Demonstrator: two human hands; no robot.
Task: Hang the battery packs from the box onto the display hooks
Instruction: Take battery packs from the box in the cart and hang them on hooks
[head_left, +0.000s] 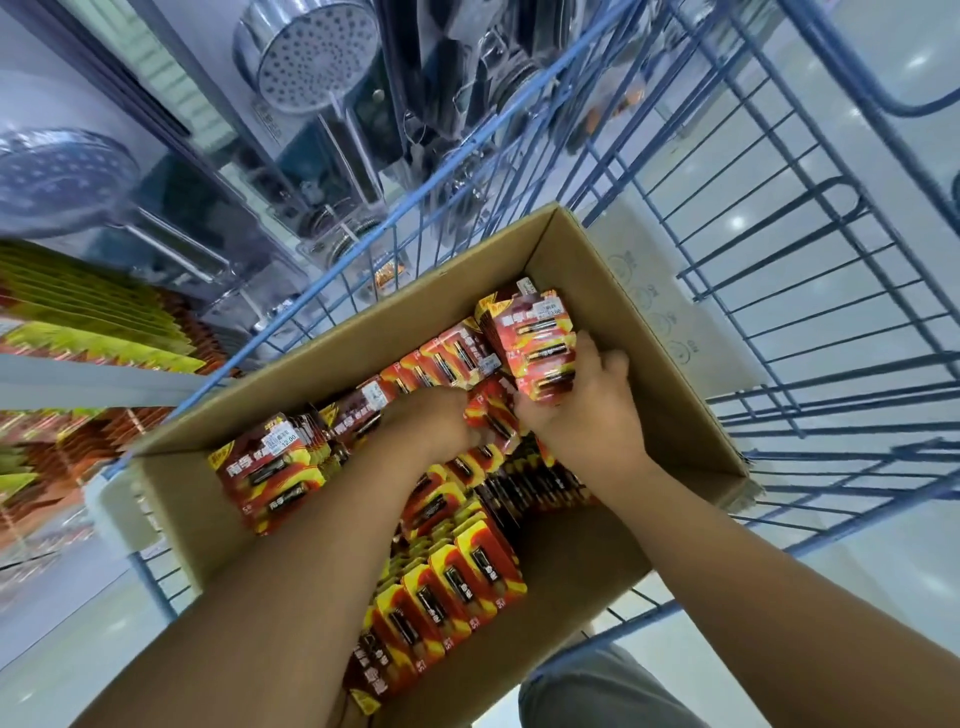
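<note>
- Both of a person's bare arms reach down into an open cardboard box (582, 566) that sits in a blue wire cart (810, 322) on a pale shop floor; the box is packed with red-and-yellow battery packs (457, 577), standing in rows along its left and middle and lying loosely toward the far end.
- The right hand (582, 410) grips a small stack of battery packs (535, 338) near the far right corner of the box; the thumb lies across the front of the top pack, the other fingers curl round behind, and the stack is tilted with its price sticker uppermost.
- The left hand (436, 421) is sunk among the loose packs in the middle of the box, just beside the right hand; its fingers are curled down into the pile and hidden there, so whether it holds a pack cannot be told.
- One upright bundle of packs (270, 467) leans against the box's left wall, well apart from both hands.
- Beyond the cart hang packaged shower heads (311, 52) on the display wall; to the left, rows of green-and-red packets (104, 317) fill a shelf.
- A grey trouser leg (597, 691) shows at the bottom edge, below the box.
</note>
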